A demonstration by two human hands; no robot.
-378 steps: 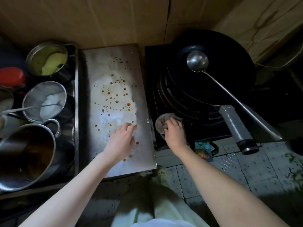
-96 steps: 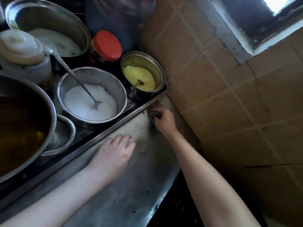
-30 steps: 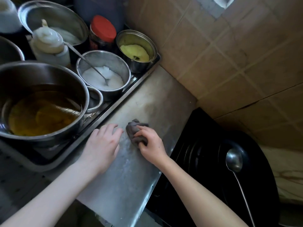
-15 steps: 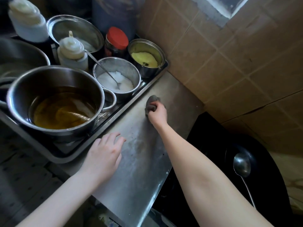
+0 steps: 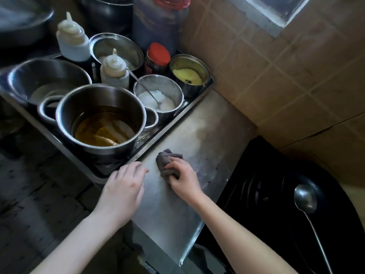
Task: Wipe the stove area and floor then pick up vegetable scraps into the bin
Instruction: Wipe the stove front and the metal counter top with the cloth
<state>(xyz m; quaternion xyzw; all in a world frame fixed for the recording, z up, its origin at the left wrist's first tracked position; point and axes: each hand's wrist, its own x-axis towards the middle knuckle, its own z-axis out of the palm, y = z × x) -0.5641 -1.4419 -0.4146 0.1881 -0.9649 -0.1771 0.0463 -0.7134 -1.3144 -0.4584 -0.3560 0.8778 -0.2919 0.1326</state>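
A steel counter plate [image 5: 207, 133] lies between a tray of pots and the black stove [image 5: 262, 186]. My right hand [image 5: 182, 179] presses a crumpled dark grey cloth [image 5: 166, 160] onto the plate near its left edge. My left hand [image 5: 123, 189] rests flat on the plate's near left corner, fingers spread, holding nothing. The plate looks smeared but free of the orange drops. No scraps or bin are in view.
A steel tray [image 5: 197, 99] on the left holds a large pot of oil [image 5: 100, 123], bowls of white [image 5: 158, 97] and yellow [image 5: 187, 75] seasoning, squeeze bottles and a red-lidded jar [image 5: 158, 58]. A ladle [image 5: 305, 200] lies in the black wok. A tiled wall stands behind.
My right hand has drawn the cloth back from the far part of the plate toward me, beside my left hand. The left hand stays planted on the plate.
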